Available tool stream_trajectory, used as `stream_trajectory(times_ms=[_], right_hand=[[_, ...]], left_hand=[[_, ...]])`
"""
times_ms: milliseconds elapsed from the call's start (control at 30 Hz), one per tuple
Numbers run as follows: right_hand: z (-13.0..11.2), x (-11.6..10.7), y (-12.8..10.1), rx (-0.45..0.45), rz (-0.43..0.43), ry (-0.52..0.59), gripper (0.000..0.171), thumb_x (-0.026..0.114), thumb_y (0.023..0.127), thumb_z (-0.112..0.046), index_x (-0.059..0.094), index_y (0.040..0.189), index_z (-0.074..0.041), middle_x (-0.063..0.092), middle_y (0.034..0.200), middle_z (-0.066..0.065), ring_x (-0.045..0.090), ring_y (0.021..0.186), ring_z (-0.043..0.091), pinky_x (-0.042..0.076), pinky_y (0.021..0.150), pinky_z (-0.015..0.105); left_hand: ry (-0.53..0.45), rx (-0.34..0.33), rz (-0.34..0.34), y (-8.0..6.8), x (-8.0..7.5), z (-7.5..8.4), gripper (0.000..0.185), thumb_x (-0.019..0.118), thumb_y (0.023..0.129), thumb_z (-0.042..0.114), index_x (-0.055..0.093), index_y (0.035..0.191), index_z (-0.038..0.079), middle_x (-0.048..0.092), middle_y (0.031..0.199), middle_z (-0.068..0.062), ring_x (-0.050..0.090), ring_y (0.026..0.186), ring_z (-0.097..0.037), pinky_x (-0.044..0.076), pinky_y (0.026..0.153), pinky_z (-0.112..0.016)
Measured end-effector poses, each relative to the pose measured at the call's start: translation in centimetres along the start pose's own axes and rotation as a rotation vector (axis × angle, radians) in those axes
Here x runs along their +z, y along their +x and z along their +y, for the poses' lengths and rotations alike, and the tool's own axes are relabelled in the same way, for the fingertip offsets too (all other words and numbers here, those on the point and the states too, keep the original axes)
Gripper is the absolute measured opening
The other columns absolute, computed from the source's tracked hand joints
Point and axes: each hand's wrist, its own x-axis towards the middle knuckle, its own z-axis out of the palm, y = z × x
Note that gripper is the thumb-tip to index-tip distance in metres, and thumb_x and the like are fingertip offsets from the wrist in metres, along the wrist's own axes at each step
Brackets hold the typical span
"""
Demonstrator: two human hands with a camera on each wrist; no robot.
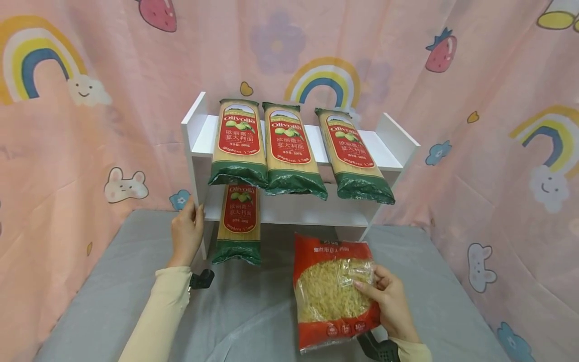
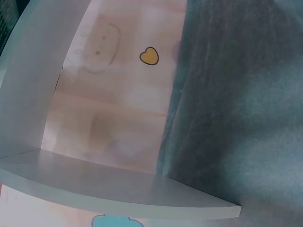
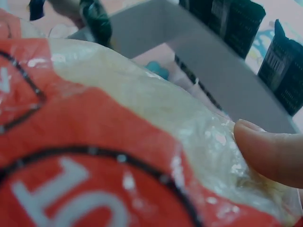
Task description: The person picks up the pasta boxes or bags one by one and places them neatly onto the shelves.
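My right hand (image 1: 389, 296) grips a red bag of short pasta (image 1: 332, 289) by its right edge, thumb on its clear window, held above the grey cloth. In the right wrist view the bag (image 3: 94, 156) fills the frame with my thumb (image 3: 270, 151) pressed on it. My left hand (image 1: 186, 232) holds the left side panel of the white two-tier shelf (image 1: 192, 151), fingers curled round its front edge. Three green-and-red spaghetti packs (image 1: 289, 148) lie on the top tier, overhanging the front. A fourth spaghetti pack (image 1: 238, 221) lies on the lower tier.
A grey cloth (image 1: 253, 311) covers the table. Pink cartoon-print curtains (image 1: 68, 151) close in the left, back and right. The left wrist view shows the shelf's white boards (image 2: 94, 184), the grey cloth (image 2: 236, 118) and curtain. The lower tier's right part (image 1: 316, 208) is bare.
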Motion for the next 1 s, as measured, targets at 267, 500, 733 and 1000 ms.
stream_trajectory(times_ms=[267,500,733,1000], right_hand=[[-1.8,1.0,1.7,-0.070,-0.049,0.086,0.032,0.059,0.082,0.015,0.063,0.106,-0.007,0.070,0.086,0.007,0.067,0.071,0.019,0.054,0.059,0.033],[-2.7,1.4,1.8,-0.129,-0.092,0.069,0.032,0.058,0.080,0.018,0.064,0.103,-0.004,0.069,0.085,0.007,0.066,0.070,0.017,0.054,0.059,0.031],[-3.3,1.5,3.4,-0.150,-0.080,0.130,0.034,0.054,0.083,0.018,0.063,0.107,-0.004,0.069,0.090,0.008,0.066,0.074,0.018,0.055,0.061,0.032],[-3.4,2.7,7.2,-0.098,-0.070,0.194,0.032,0.056,0.085,0.014,0.059,0.112,-0.004,0.068,0.093,0.006,0.067,0.079,0.017,0.055,0.066,0.033]], left_hand=[[-0.019,0.019,0.016,0.7,0.1,-0.1,0.008,0.056,0.093,0.003,0.055,0.093,-0.005,0.061,0.071,-0.025,0.060,0.061,-0.038,0.046,0.053,-0.049],[-0.015,0.022,0.016,0.7,-0.1,-0.2,0.007,0.056,0.092,-0.001,0.056,0.096,-0.007,0.061,0.072,-0.026,0.062,0.065,-0.040,0.048,0.056,-0.051],[-0.004,0.015,0.006,0.2,-0.2,-0.2,0.009,0.056,0.093,0.002,0.054,0.091,-0.006,0.059,0.067,-0.023,0.060,0.060,-0.037,0.046,0.053,-0.049],[-0.011,0.023,0.011,0.0,0.0,-0.2,0.005,0.058,0.091,-0.002,0.054,0.090,-0.005,0.059,0.067,-0.022,0.061,0.063,-0.039,0.049,0.055,-0.050]])
